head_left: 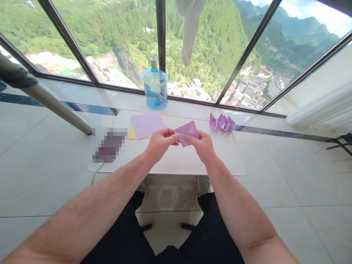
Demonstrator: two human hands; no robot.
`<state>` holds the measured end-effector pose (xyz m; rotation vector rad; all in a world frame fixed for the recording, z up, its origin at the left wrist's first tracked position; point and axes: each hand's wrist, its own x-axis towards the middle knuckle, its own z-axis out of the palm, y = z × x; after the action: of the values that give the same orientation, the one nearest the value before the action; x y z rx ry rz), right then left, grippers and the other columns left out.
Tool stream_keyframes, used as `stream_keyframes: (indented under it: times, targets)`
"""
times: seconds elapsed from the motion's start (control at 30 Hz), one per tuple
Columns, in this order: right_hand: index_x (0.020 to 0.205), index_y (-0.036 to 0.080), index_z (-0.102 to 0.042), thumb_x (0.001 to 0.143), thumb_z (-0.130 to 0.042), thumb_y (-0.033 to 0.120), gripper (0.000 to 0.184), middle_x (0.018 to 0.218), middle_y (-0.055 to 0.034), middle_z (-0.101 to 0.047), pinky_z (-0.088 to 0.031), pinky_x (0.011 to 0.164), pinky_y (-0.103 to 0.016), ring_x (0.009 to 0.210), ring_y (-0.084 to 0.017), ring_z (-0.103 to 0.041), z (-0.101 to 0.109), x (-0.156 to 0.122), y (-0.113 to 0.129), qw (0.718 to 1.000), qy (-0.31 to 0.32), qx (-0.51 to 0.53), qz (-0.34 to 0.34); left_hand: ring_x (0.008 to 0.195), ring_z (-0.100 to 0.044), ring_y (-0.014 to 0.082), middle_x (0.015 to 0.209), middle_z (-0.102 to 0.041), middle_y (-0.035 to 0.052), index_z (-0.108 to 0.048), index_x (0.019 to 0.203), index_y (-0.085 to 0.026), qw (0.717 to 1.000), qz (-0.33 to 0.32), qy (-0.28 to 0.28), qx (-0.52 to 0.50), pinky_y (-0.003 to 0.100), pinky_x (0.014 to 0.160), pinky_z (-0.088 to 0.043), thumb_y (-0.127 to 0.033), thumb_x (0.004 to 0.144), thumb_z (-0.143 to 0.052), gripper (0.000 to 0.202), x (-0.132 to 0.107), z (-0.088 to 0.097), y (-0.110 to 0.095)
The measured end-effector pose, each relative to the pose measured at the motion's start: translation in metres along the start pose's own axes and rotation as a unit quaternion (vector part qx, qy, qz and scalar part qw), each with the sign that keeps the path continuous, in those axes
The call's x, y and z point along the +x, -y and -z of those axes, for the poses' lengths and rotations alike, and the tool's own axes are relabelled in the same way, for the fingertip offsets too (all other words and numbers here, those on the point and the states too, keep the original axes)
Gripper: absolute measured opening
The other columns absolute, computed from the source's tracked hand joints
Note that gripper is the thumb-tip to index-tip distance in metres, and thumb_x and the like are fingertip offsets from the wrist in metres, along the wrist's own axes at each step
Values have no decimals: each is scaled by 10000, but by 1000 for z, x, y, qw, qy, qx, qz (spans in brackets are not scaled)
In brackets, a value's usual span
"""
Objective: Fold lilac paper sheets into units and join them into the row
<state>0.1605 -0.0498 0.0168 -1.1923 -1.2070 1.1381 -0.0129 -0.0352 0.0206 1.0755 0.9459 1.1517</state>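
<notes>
A partly folded sheet of purple paper [189, 129] is held up between my two hands, above the middle of a low white table. My left hand [162, 141] pinches its left corner between thumb and fingers. On the other side, my right hand [202, 143] grips the right edge, its thumb lying on the front of the paper. Flat sheets of purple paper [148, 124] lie to the left of my hands, over yellow paper [132, 132]. Several folded purple paper pieces [222, 122] stand in a row at the table's far right corner.
The white table [176, 163] stands before my knees. A blue water jug [155, 91] is behind it, against the window. On the table's left lies a pixelated object [109, 145] with a white cable [96, 172]. A slanted pole [55, 97] rises at the left.
</notes>
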Motion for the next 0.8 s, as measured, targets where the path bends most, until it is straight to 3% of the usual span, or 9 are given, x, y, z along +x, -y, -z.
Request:
stream_keyframes:
  times: [0.33,0.5,0.63,0.73,0.8]
  targets:
    - [835,168,-758,690,-800,466,334,713,-4,-665,-487,624,-287,660,-148,-562,1,0,-1,1000,5,-20,1,597,-643,141,634,-687,27,-672,658,-142,999,26,-7,-29,300,673,-547,-344,632,-855,274,0,0,-2]
    - [847,175,-754,678,-813,428,309,724,-4,-668,-507,643,-294,665,-146,-574,1,2,-2,999,-10,35,-1,725,-708,183,794,-743,67,-697,837,-137,997,36,1,-72,307,696,-553,-317,666,-807,271,0,0,-3]
    - [846,181,-743,655,-822,445,335,745,-16,-675,-532,643,-304,681,-158,-598,0,5,-5,996,3,82,-35,724,-699,171,795,-736,29,-649,919,-175,998,-20,-43,-35,290,673,-544,-277,650,-819,333,0,-2,-2]
    - [850,179,-737,655,-818,456,349,745,-19,-674,-535,644,-307,683,-161,-600,-1,5,-7,997,2,66,-35,678,-643,134,774,-703,-4,-633,794,-189,990,-93,-104,26,252,625,-518,-279,675,-798,223,-1,-4,-2]
    - [843,178,-730,672,-807,456,336,726,-13,-661,-523,638,-302,670,-156,-582,-3,4,-7,999,-16,37,-14,606,-586,113,696,-666,-12,-650,708,-183,982,-106,-137,78,233,571,-479,-293,707,-772,165,-2,-5,-2]
